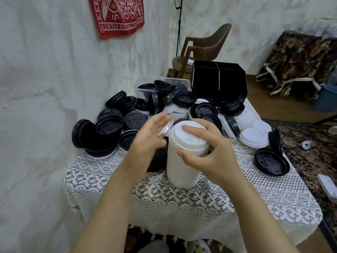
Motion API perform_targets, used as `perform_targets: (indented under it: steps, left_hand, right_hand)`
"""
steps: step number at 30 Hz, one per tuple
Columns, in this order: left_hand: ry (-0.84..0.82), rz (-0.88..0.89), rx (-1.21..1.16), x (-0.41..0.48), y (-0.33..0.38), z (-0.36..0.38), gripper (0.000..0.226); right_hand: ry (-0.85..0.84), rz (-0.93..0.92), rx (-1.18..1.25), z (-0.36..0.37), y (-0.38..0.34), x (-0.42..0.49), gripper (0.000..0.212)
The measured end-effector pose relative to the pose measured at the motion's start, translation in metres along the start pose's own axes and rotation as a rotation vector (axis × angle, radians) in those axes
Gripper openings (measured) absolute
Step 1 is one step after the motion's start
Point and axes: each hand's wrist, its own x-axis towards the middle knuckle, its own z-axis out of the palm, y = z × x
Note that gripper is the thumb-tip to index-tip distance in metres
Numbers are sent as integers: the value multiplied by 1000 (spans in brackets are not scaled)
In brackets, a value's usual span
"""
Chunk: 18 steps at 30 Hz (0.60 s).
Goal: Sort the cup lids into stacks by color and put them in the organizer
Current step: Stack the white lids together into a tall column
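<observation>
A tall stack of white lids [179, 167] stands on the lace-covered table [182, 201]. My right hand [206, 152] grips its top, thumb on the near rim and fingers over the lid face. My left hand [149, 139] hovers just left of the stack with straight, blurred fingers, touching a loose white lid [165, 129]. A shorter black stack [156, 159] is partly hidden behind my left wrist. Several loose black lids [109, 128] and white lids [253, 136] lie heaped behind. The black divided organizer [218, 81] stands at the table's far edge.
A clear plastic tub [145, 83] holding black lids sits left of the organizer. One black lid [271, 162] lies near the right table edge. The wall is close on the left. A chair [209, 46] stands behind the table; patterned carpet and a white box [327, 185] lie at right.
</observation>
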Motion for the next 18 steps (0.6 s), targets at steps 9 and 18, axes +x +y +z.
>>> perform_targets:
  steps: [9, 18]
  left_hand:
    - [292, -283, 1092, 82, -13, -18, 54]
    - [62, -578, 1671, 120, -15, 4, 56]
  right_hand:
    - [17, 22, 42, 2, 3, -2, 49]
    - [-9, 33, 19, 0, 3, -2, 52]
